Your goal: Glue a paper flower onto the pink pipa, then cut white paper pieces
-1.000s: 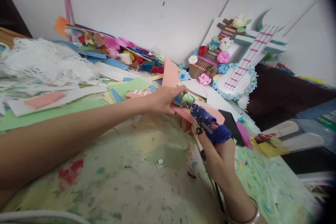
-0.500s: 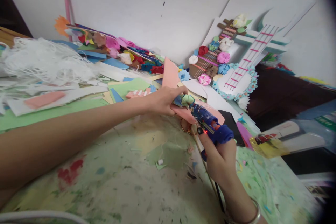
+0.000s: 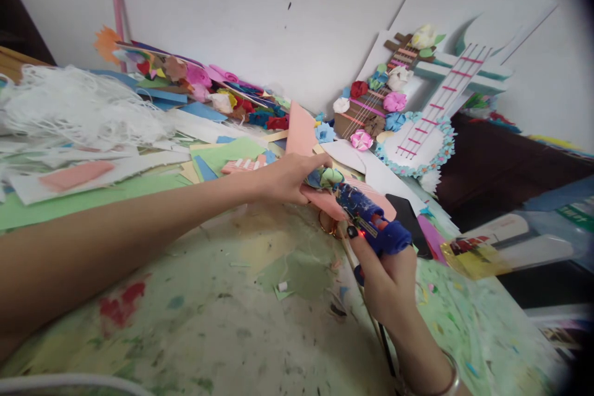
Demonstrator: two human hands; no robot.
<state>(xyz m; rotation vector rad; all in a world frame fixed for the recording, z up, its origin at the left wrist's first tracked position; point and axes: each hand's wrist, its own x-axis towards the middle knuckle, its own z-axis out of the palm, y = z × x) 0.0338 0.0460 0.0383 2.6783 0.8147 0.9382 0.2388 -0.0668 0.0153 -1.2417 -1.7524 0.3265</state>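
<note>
Centre of frame | left hand (image 3: 288, 176) is pinching small green-and-blue folded paper flower (image 3: 325, 177), likely steadying it for the nozzle | right hand (image 3: 387, 281) is clenching blue plastic glue gun (image 3: 374, 223), tip touching flower

Paint-stained table (image 3: 208, 322) at 6 o'clock, small paper bits on it. White thread tangle (image 3: 69, 105) at 10 o'clock. Flat paper sheets (image 3: 93, 195), green/pink/white, at 9 o'clock, just below tangle. Heap of col'd paper flowers (image 3: 204, 83) at 11 o'clock, vs. white wall (image 3: 255, 12). Guitar-shaped craft board (image 3: 417, 111) w/ flowers at 2 o'clock, leaning. Black phone (image 3: 408, 216) at 4 o'clock. Clear packet (image 3: 501, 250), yellow end, further out at 4 o'clock.
</note>
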